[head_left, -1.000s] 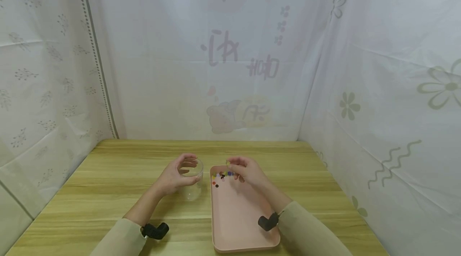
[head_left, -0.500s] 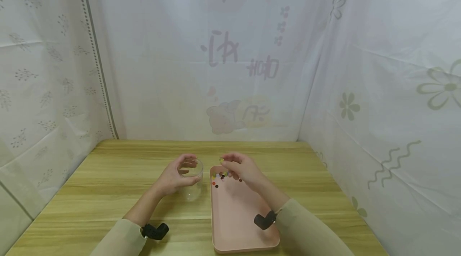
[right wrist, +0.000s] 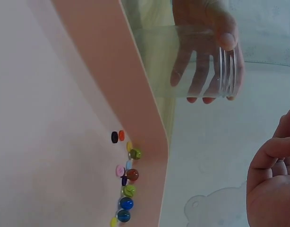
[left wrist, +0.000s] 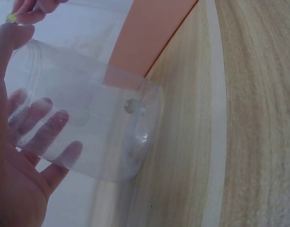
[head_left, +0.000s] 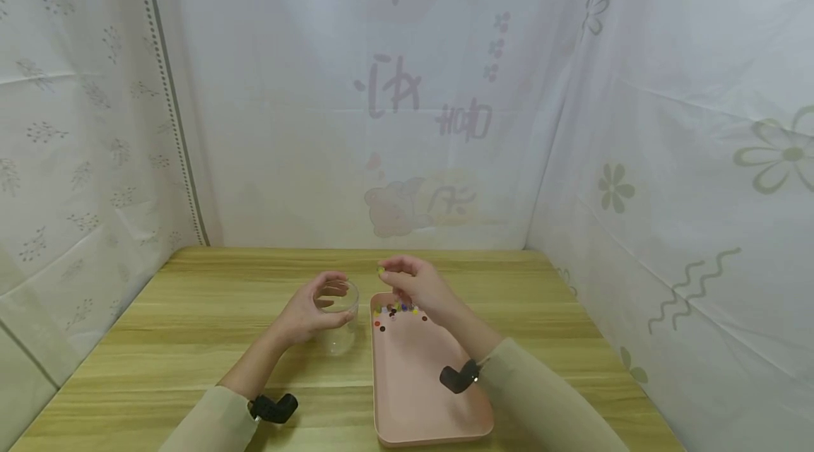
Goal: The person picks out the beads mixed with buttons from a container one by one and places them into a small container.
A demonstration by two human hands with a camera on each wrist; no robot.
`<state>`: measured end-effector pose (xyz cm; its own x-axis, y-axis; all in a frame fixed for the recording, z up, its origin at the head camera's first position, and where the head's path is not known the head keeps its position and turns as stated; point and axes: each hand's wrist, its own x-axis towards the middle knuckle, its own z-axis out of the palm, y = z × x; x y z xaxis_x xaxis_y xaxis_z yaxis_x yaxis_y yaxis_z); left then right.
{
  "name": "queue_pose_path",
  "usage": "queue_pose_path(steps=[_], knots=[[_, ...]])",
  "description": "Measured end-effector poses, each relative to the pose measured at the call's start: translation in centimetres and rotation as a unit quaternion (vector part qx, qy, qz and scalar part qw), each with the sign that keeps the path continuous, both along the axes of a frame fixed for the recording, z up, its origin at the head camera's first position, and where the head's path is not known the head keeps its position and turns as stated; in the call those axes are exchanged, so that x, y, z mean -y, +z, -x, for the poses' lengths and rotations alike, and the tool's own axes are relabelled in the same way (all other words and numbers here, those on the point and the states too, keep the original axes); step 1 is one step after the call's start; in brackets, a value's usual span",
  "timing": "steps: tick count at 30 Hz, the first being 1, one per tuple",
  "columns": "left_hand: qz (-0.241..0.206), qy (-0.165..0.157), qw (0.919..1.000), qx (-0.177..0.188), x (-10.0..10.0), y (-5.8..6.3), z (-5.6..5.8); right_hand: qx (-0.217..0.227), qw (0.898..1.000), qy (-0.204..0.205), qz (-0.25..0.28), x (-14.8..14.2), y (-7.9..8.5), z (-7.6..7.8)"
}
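Head view first: two hands at work over one wooden table (head_left: 540, 304), one clear jar (head_left: 340, 339) and one pale pink tray (head_left: 420, 388). On we go to the left hand (head_left: 305, 314), curled round the jar near its mouth, which faces up, thumb on one side and fingers on the other. Across from it, the right hand (head_left: 427, 291) pinches one yellow-green marble (head_left: 381, 270) between its fingertips, up above the tray's far end, near the jar's mouth but apart from it. Two pale sleeves (head_left: 540, 395), two black wrist devices (head_left: 275, 408), and patterned cloth (head_left: 273, 85) hanging on three sides.

Left wrist view now, and look through that clear wall: one lone marble (left wrist: 131, 106) sits inside, down at the jar's base! Four of the left hand's fingers show, spaced apart against the jar, with the thumb by the rim. At the top corner, the pinched marble peeks out at the right hand's fingertips.

Over to the right wrist view for the count: five marbles (right wrist: 126, 203), two green, one reddish-brown, two blue, and seven flat pieces (right wrist: 121, 135), all gathered towards the tray's end. The right hand's fingertips run off the edge, so its pinch I cannot tell from this side.
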<state>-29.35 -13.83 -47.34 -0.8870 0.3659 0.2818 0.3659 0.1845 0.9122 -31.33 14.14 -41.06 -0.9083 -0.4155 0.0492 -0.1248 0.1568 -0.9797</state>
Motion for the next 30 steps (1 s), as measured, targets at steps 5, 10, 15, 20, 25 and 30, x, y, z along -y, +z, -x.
queue_pose_path(steps=[5,10,15,20,25,30], knots=[[0.006,0.001,1.0000,-0.004,0.0,0.1,0.1,-0.004,1.000,0.004,0.010,0.6,0.7,0.1],[0.007,0.002,1.0000,-0.006,0.0,0.2,0.2,-0.012,1.000,0.011,0.012,1.1,1.4,0.2],[0.008,0.004,0.9999,-0.006,-0.1,0.3,0.2,-0.016,1.000,0.016,0.008,1.7,1.9,0.3],[0.008,0.004,1.0000,-0.003,-0.1,0.3,0.2,-0.011,1.000,0.016,0.012,2.3,1.7,0.6],[0.008,0.003,1.0000,-0.001,0.0,0.2,0.2,-0.010,1.000,0.020,0.011,3.0,1.0,0.9],[0.013,0.004,0.9999,-0.001,0.0,0.1,0.1,-0.007,1.000,0.026,0.009,3.7,0.5,0.9]])
